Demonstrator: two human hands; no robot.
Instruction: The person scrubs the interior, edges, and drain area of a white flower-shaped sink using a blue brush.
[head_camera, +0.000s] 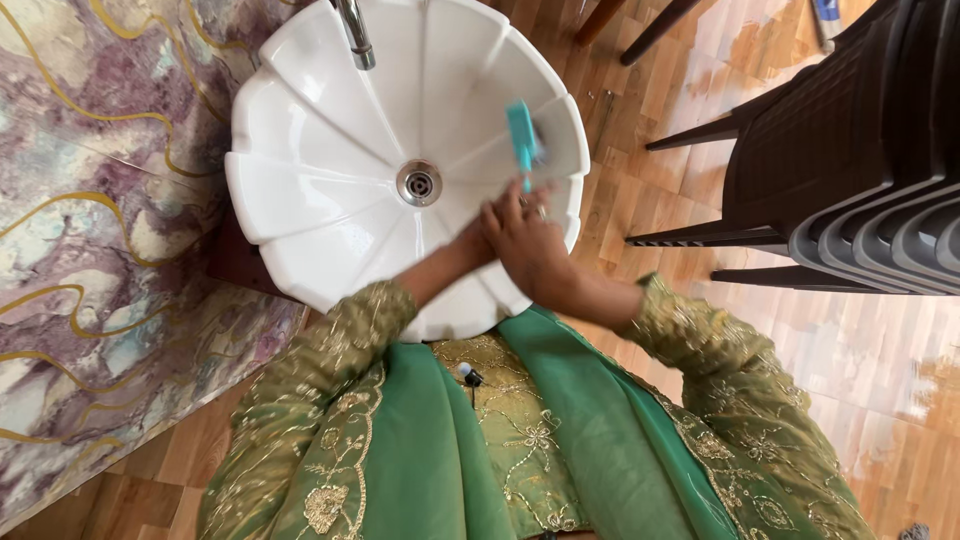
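A white scalloped wash basin (300, 190) with a metal drain (419, 183) and a chrome tap (355, 35) sits below me. Over its right side my right hand (530, 240) grips the handle of a teal scrub brush (522, 135), whose head rests against the basin's inner wall near the rim. My left hand (478, 238) reaches in from the lower left and is mostly hidden under the right hand; whether it holds anything I cannot tell. Both arms wear gold-embroidered green sleeves.
A marble-patterned purple and gold wall (90, 200) runs along the left. A stack of dark plastic chairs (860, 170) stands on the wooden-look floor (650, 120) at the right. Dark furniture legs (640, 25) show at the top.
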